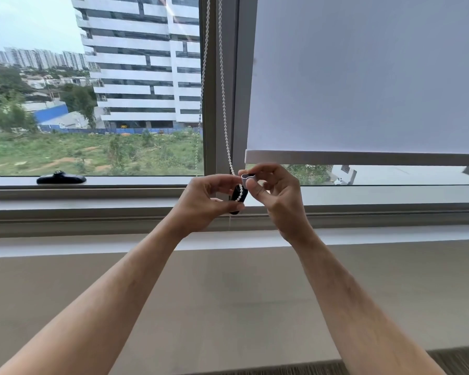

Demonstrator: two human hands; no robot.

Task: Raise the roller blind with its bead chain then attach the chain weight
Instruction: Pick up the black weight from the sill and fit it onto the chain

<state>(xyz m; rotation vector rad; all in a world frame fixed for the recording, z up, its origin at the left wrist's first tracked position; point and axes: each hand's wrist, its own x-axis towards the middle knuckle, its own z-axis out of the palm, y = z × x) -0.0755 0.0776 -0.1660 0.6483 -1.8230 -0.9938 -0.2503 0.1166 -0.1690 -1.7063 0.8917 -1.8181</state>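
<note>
A pale grey roller blind (363, 77) covers the right window, its bottom bar (363, 157) hanging a little above the sill. A white bead chain (223, 85) drops along the window post in two strands. My left hand (209, 203) grips a black chain weight (238, 197) with the lower loop of beads lying across it. My right hand (276, 193) pinches a small grey cap piece (246, 179) at the top of that weight. Both hands meet just below the blind's left corner.
A black window handle (61, 178) lies on the left frame rail. The grey window post (222, 117) stands behind the chain. A wide white sill (92, 244) runs below the hands, with a beige wall under it and carpet at the bottom right.
</note>
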